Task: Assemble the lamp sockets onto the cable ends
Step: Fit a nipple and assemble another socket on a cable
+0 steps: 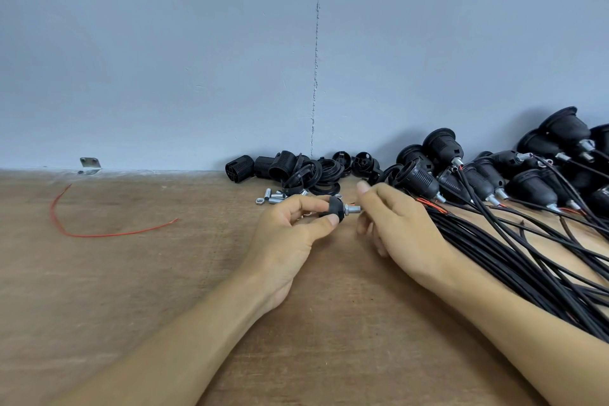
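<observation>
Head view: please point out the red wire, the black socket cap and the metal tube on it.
red wire (99, 235), head view, its low curved part
black socket cap (336, 210), head view, its domed outer side
metal tube (353, 209), head view, its bare middle

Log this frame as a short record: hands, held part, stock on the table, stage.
left hand: grips black socket cap between thumb and fingers
right hand: pinches metal tube sticking out of the cap
loose parts: black socket pieces by the wall, spare metal tubes before them
finished: sockets on black cables, at the right
stray: red wire on the table, at the left
stage: cap and tube joined, both hands on them
</observation>
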`<action>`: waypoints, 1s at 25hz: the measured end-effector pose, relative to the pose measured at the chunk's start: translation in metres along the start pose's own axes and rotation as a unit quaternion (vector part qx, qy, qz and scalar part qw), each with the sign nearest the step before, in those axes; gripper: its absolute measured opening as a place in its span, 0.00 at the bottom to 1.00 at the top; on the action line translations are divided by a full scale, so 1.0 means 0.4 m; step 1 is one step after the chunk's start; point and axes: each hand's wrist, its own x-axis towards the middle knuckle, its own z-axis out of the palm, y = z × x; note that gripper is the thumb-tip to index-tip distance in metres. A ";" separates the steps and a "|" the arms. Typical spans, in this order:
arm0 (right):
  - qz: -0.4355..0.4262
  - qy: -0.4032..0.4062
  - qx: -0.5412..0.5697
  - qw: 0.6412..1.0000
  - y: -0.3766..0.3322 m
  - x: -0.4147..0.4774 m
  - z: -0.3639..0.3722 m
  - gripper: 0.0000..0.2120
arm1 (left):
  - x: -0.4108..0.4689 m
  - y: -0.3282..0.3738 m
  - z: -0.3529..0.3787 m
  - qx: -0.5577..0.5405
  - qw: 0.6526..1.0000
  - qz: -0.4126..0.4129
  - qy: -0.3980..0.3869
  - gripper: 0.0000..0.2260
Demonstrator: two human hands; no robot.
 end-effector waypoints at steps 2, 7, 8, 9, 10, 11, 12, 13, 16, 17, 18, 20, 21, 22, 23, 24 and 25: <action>-0.013 -0.037 0.017 0.999 0.001 0.000 -0.003 0.08 | 0.000 0.000 -0.003 -0.010 1.000 -0.004 0.009 0.08; 0.010 -0.030 -0.045 0.999 -0.001 0.008 -0.010 0.26 | -0.003 0.003 -0.001 0.004 1.000 -0.011 -0.002 0.06; 0.008 -0.037 -0.018 0.999 -0.001 0.007 -0.011 0.24 | -0.001 0.002 -0.001 -0.001 1.000 -0.012 0.006 0.07; 0.001 -0.048 0.005 0.999 -0.001 0.004 -0.012 0.19 | 0.001 0.002 -0.003 -0.009 1.000 -0.014 0.014 0.07; -0.010 -0.057 0.008 0.998 -0.001 0.002 -0.012 0.14 | 0.002 0.002 -0.004 -0.017 1.000 -0.015 0.017 0.07; -0.017 -0.058 -0.010 0.998 0.002 0.003 -0.012 0.13 | 0.001 0.003 -0.005 -0.019 1.000 -0.016 0.014 0.07; -0.019 -0.053 -0.031 0.998 0.003 0.004 -0.010 0.17 | 0.000 0.003 -0.004 -0.013 1.000 -0.015 0.006 0.07; -0.011 -0.042 -0.044 0.998 0.001 0.004 -0.009 0.22 | -0.001 0.003 -0.003 -0.003 1.000 -0.013 -0.003 0.07; 0.003 -0.019 -0.039 0.999 -0.007 0.002 -0.011 0.27 | 0.000 0.003 -0.002 -0.009 1.000 -0.013 -0.013 0.07; -0.015 -0.023 -0.044 0.999 -0.008 -0.001 -0.011 0.24 | 0.001 0.002 -0.003 -0.026 0.999 -0.014 -0.015 0.08; -0.039 -0.028 -0.056 0.997 -0.008 -0.005 -0.010 0.21 | 0.002 0.002 -0.004 -0.041 0.999 -0.016 -0.020 0.08; -0.078 -0.025 -0.095 0.992 -0.006 -0.007 -0.006 0.21 | 0.001 0.006 -0.006 -0.057 0.998 -0.020 -0.035 0.05; -0.080 -0.021 -0.110 0.990 -0.005 -0.004 -0.006 0.25 | -0.002 0.008 -0.005 -0.060 0.997 -0.020 -0.045 0.06; -0.069 -0.020 -0.116 0.991 -0.005 -0.002 -0.007 0.28 | -0.003 0.007 -0.005 -0.050 0.997 -0.017 -0.052 0.11; -0.047 -0.023 -0.117 0.992 -0.005 0.002 -0.008 0.29 | -0.007 0.007 -0.005 -0.026 0.998 -0.009 -0.051 0.15; -0.020 -0.030 -0.117 0.993 -0.005 0.005 -0.009 0.29 | -0.008 0.002 -0.004 0.021 0.999 0.012 -0.045 0.17; 0.004 -0.038 -0.111 0.993 -0.005 0.007 -0.010 0.30 | -0.012 0.000 0.000 0.072 0.996 0.041 -0.039 0.18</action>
